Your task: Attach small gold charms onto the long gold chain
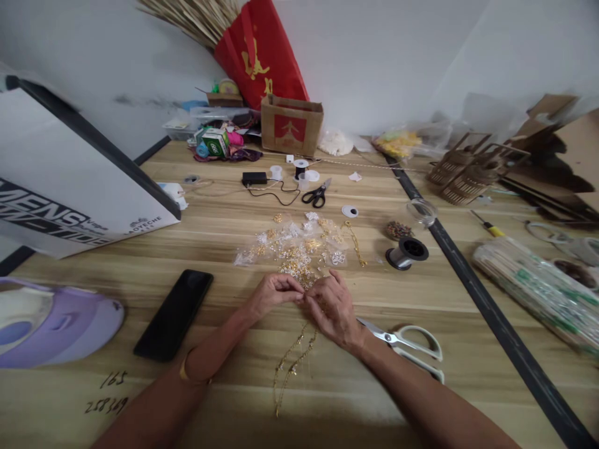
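Far left, big white box (70, 181) leans over the table; purple-and-white visor (87, 324) and black phone (174, 315) lie beside the left arm, off the work area, likely parked out of the way. Left hand (276, 293): thumb and fingertips pinched narrow, meeting the right's fingertips. Gold chain (293, 370) lies doubled on the table just below the hands, upper end running up toward them, presumably left slack so that it doesn't tug. Pile of gold and clear findings (297, 262) sits right beyond the fingertips, some on plastic bags, probably for quick picking. Right hand (334, 305): fingers curled, thumb and index close together; whatever is between the two hands is too small to tell. Second gold chain (354, 243) lies apart, right of pile. White-handled scissors (392, 338) rest by the right forearm, partly open, seemingly kept within reach. Wire spool (407, 253) farther right, beads (399, 230) just behind it.

Surface: wood-grain table (234, 399), handwritten numbers at lower left, dark strip (486, 305) crossing at right. Room: red bag (262, 56) and brown paper bag (292, 128) stand against pale wall (384, 62); cardboard (578, 143) far right.
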Motion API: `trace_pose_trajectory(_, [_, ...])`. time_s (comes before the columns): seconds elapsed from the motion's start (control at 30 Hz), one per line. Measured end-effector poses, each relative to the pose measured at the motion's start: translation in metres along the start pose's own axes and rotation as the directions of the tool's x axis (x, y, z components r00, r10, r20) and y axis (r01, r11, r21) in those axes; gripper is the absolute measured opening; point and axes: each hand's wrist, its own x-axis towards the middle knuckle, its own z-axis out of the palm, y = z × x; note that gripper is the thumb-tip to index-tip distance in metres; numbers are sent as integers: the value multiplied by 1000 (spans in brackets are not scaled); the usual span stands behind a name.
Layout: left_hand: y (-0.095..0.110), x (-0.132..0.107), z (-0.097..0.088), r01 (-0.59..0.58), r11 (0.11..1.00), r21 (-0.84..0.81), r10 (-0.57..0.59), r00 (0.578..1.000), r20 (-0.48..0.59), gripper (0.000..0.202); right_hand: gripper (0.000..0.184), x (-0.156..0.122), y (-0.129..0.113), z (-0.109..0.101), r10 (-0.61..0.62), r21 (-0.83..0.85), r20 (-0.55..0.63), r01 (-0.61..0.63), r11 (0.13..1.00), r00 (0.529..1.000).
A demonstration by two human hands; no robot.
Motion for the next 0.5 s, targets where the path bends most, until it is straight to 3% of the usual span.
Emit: trace_pose_trajectory(0.5, [0,0,-1,-15,1000,5,15,1000,11,21,6,0,1,0,11,5,0,-11,1000,1000])
